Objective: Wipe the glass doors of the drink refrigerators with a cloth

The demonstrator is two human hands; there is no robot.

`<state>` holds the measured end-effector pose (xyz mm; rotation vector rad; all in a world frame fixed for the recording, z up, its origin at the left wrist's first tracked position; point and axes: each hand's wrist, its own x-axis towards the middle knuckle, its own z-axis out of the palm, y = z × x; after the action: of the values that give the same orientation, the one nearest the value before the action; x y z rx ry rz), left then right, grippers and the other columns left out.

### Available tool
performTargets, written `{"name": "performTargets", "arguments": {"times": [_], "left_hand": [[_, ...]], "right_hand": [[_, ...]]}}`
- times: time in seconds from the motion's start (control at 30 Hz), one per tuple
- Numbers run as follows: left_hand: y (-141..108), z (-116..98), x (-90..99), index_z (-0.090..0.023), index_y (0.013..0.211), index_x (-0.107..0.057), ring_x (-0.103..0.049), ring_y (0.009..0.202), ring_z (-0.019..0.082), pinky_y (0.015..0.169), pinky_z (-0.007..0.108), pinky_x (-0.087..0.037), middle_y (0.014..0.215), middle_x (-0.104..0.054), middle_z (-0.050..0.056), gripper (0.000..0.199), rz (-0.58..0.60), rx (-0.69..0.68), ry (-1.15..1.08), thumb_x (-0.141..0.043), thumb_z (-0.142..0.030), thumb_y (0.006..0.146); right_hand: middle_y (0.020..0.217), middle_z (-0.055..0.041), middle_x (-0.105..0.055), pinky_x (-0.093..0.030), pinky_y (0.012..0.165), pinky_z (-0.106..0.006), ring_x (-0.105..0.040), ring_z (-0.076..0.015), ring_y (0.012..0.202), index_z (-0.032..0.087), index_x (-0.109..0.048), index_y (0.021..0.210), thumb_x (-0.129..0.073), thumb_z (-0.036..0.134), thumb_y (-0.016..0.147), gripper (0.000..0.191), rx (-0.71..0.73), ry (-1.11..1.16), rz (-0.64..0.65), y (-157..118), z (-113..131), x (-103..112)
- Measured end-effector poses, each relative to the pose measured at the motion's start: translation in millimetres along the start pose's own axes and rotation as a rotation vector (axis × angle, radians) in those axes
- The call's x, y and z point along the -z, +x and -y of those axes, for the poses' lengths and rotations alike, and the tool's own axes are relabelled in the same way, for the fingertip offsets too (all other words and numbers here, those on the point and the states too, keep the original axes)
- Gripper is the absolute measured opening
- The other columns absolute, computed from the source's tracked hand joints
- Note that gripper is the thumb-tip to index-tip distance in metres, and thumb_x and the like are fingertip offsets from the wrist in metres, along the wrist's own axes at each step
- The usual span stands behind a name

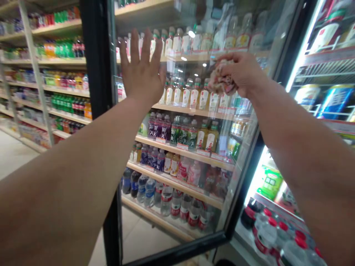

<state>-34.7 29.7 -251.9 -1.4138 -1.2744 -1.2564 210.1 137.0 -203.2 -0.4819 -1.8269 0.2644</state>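
Note:
A black-framed glass door stands open in front of me, with shelves of bottles showing through its pane. My left hand is raised flat at the upper left of the pane, fingers spread and nothing in it. Whether its palm touches the glass is hard to tell. At the upper right of the pane, my right hand is closed around a crumpled, pale patterned cloth, held at the glass. Both forearms reach in from the lower corners.
On the right is the lit cooler with cans, a green package and red-capped bottles low down. Drink shelves line the left, beside a pale tiled floor.

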Motion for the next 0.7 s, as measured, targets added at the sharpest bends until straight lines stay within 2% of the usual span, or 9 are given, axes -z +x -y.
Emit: {"name": "performTargets", "arguments": {"times": [0.07, 0.13, 0.2, 0.27, 0.33, 0.4, 0.53, 0.6, 0.7], "left_hand": [[-0.3, 1.5, 0.1, -0.033, 0.157, -0.034, 0.008, 0.157, 0.023, 0.125, 0.048, 0.023, 0.166, -0.011, -0.022, 0.072, -0.009, -0.016, -0.026, -0.046, -0.059, 0.091], [-0.9, 3.7, -0.8, -0.033, 0.157, -0.035, 0.007, 0.157, 0.022, 0.125, 0.049, 0.022, 0.166, -0.013, -0.02, 0.07, -0.031, -0.031, -0.027, -0.044, -0.058, 0.092], [-1.2, 5.8, -2.3, -0.035, 0.156, -0.037, 0.006, 0.157, 0.022, 0.125, 0.051, 0.022, 0.165, -0.016, -0.02, 0.068, -0.05, -0.044, -0.049, -0.044, -0.056, 0.092], [-1.5, 7.2, -3.6, -0.036, 0.154, -0.038, 0.004, 0.158, 0.022, 0.125, 0.052, 0.022, 0.165, -0.019, -0.02, 0.067, -0.064, -0.048, -0.071, -0.046, -0.054, 0.09], [-2.0, 7.5, -4.0, -0.034, 0.154, -0.039, 0.004, 0.158, 0.023, 0.124, 0.053, 0.023, 0.165, -0.019, -0.018, 0.068, -0.068, -0.046, -0.075, -0.048, -0.051, 0.089], [-3.1, 7.1, -3.5, -0.031, 0.155, -0.038, 0.005, 0.157, 0.022, 0.124, 0.052, 0.023, 0.166, -0.017, -0.016, 0.069, -0.069, -0.039, -0.069, -0.047, -0.049, 0.089], [-5.7, 5.9, -1.2, -0.029, 0.154, -0.041, 0.001, 0.158, 0.021, 0.126, 0.05, 0.02, 0.165, -0.021, -0.014, 0.067, -0.08, -0.046, -0.08, -0.044, -0.047, 0.09], [-6.5, 5.6, -0.8, -0.031, 0.152, -0.044, -0.001, 0.158, 0.021, 0.127, 0.051, 0.018, 0.164, -0.024, -0.014, 0.066, -0.098, -0.051, -0.101, -0.044, -0.049, 0.089], [-7.2, 5.5, -1.2, -0.036, 0.149, -0.047, -0.004, 0.158, 0.022, 0.128, 0.051, 0.015, 0.162, -0.027, -0.017, 0.065, -0.117, -0.052, -0.124, -0.043, -0.054, 0.087]], "right_hand": [[0.115, -0.0129, -0.073, -0.049, 0.1, -0.057, -0.067, -0.0281, 0.106, 0.026, -0.064, 0.124, -0.051, 0.036, 0.085, 0.042, 0.126, -0.194, -0.106, 6.5, -22.9, 2.9], [0.15, -0.0137, -0.052, -0.028, 0.121, -0.052, -0.043, -0.0271, 0.142, 0.024, -0.06, 0.135, -0.044, 0.038, 0.088, 0.051, 0.279, -0.394, -0.175, -2.7, -47.3, -5.0], [0.166, -0.0083, -0.029, -0.016, 0.127, -0.054, -0.019, -0.026, 0.156, 0.021, -0.043, 0.151, -0.034, 0.043, 0.093, 0.063, 0.36, -0.586, -0.215, -21.1, -68.2, -16.7], [0.169, -0.003, -0.023, -0.012, 0.127, -0.058, -0.008, -0.0257, 0.159, 0.025, -0.035, 0.157, -0.029, 0.049, 0.095, 0.067, 0.361, -0.658, -0.219, -35.5, -82.6, -23.1], [0.169, -0.0013, -0.024, -0.012, 0.128, -0.057, -0.008, -0.0244, 0.159, 0.027, -0.037, 0.156, -0.025, 0.052, 0.095, 0.067, 0.364, -0.649, -0.2, -35.3, -89.8, -19.5], [0.169, 0.0014, -0.025, -0.015, 0.127, -0.05, -0.014, -0.0218, 0.158, 0.03, -0.04, 0.155, -0.022, 0.055, 0.094, 0.068, 0.374, -0.555, -0.224, -22.2, -91.9, -8.9], [0.166, 0.0118, -0.028, -0.015, 0.124, -0.044, -0.018, -0.0234, 0.156, 0.046, -0.038, 0.153, -0.03, 0.063, 0.086, 0.069, 0.348, -0.296, -0.485, -3.3, -93.0, 2.9], [0.162, 0.0091, -0.036, -0.015, 0.124, -0.048, -0.024, -0.0277, 0.154, 0.046, -0.04, 0.152, -0.032, 0.065, 0.084, 0.071, 0.34, -0.289, -0.522, -9.5, -95.7, -1.0], [0.158, -0.0004, -0.044, -0.02, 0.123, -0.048, -0.035, -0.0283, 0.149, 0.038, -0.045, 0.151, -0.028, 0.062, 0.087, 0.07, 0.386, -0.379, -0.402, -17.3, -102.8, -2.6]]}}
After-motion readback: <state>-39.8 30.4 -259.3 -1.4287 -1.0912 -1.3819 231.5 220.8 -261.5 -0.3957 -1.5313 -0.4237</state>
